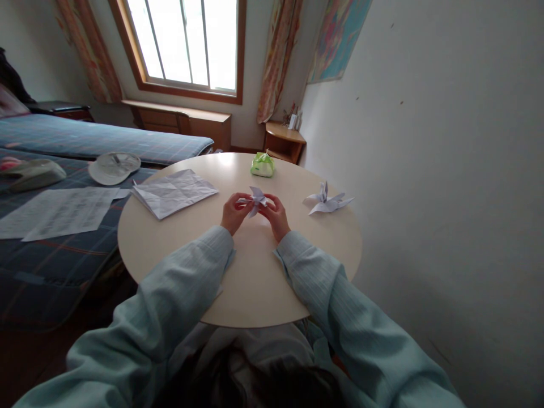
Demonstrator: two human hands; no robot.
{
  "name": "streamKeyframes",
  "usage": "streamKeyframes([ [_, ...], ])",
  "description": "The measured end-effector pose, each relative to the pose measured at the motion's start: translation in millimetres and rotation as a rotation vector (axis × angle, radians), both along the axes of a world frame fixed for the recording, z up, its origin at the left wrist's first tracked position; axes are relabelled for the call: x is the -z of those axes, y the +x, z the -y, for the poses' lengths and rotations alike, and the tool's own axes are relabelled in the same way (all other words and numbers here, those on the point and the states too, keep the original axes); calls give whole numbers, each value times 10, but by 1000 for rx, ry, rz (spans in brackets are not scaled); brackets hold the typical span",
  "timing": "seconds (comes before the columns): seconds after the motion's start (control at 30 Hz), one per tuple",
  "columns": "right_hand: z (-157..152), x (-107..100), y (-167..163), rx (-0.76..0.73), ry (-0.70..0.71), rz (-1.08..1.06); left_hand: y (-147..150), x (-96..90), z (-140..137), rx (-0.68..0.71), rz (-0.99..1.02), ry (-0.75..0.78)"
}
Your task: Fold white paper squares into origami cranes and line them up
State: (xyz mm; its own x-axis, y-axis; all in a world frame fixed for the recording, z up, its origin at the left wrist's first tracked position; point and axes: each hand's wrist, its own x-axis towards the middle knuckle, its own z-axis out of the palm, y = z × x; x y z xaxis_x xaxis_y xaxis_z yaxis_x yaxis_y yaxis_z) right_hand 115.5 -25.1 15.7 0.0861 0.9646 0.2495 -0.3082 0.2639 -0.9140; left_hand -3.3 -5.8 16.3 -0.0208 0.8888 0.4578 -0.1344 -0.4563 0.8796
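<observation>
Between my two hands, just above the round table (255, 283), is a small folded white paper figure (257, 195) with several pointed flaps sticking out. My left hand (235, 212) pinches its left side, and my right hand (275, 214) grips the right side with bent fingers. The fingertips cover part of the folds. To the right on the tabletop rests another folded paper piece (326, 201), its points spread out like petals or wings. Left of my hands lies a stack of creased white paper (176, 191).
At the table's far edge stands a green packet of tissues (262, 165). Beds with plaid covers are on the left, holding printed sheets (63, 211) and a pale cap (114, 168). A white wall (446, 198) rises close on the right. A corner shelf (284, 134) stands behind.
</observation>
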Motion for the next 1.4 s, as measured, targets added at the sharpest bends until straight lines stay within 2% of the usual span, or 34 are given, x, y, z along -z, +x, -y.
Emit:
streamKeyframes([
  [0.93, -44, 50, 22, 21, -19, 23, -5, 15, -9, -39, -50, 46],
  [1.4, -40, 27, 20, 25, -76, 20, -10, -14, 25, -52, -119, 135],
])
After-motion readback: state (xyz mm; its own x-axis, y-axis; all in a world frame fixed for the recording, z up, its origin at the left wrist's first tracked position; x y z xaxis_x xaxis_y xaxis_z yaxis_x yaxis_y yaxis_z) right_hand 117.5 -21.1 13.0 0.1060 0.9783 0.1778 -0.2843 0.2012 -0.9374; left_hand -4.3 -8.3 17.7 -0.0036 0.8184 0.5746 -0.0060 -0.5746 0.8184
